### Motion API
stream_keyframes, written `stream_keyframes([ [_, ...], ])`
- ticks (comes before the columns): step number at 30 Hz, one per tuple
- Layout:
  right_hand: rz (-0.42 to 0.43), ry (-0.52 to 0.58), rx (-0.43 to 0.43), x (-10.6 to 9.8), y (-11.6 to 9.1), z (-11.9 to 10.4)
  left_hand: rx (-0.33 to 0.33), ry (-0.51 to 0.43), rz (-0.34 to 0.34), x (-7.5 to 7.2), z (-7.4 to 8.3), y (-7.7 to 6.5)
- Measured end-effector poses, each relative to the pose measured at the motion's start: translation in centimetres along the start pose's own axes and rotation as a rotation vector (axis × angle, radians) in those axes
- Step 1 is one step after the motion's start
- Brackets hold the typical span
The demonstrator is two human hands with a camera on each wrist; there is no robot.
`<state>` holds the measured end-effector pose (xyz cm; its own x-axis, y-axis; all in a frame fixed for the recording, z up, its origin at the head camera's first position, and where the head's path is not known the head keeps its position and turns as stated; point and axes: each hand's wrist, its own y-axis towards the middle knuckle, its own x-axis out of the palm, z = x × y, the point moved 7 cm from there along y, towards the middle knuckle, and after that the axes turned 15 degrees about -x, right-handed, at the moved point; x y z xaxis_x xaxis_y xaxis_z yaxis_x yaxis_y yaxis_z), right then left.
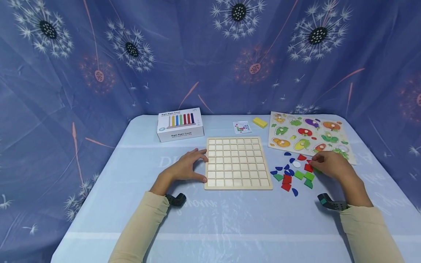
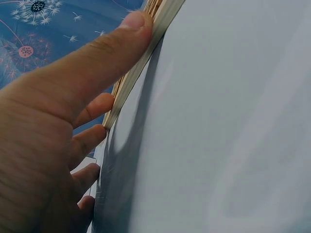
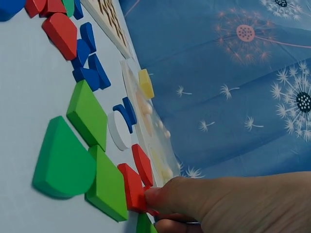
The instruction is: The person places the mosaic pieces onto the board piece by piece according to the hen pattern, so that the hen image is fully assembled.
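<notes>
A pale wooden grid board [image 1: 238, 163] lies flat on the table. At its left edge, my left hand [image 1: 187, 166] has fingers and thumb spread, the fingertips against the frame. In the left wrist view the thumb [image 2: 116, 48] lies along the board's side. On the right, my right hand [image 1: 332, 166] pinches a small red piece [image 1: 309, 161] between thumb and fingertips, largely hidden by them. Beside it lie another red piece [image 3: 131, 187], a light green square [image 3: 109, 184], a darker green rounded piece [image 3: 65, 160] and a white disc [image 1: 296, 164].
Several blue half-round pieces [image 1: 295, 192] and red pieces [image 1: 287, 179] are scattered right of the board. Behind them lies a vegetable puzzle board [image 1: 292, 135]. A white box [image 1: 181, 125], a small picture card [image 1: 242, 127] and a yellow block [image 1: 260, 122] are along the back.
</notes>
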<state>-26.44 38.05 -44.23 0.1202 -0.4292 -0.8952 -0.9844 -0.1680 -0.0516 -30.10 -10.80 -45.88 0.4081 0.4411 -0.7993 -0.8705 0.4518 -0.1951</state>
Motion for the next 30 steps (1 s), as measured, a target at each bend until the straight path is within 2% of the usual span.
stream_keyframes([
  [30,0.004,-0.009,-0.027,0.07,0.17,-0.13,-0.009,0.025,0.012,-0.02,0.17,-0.11],
])
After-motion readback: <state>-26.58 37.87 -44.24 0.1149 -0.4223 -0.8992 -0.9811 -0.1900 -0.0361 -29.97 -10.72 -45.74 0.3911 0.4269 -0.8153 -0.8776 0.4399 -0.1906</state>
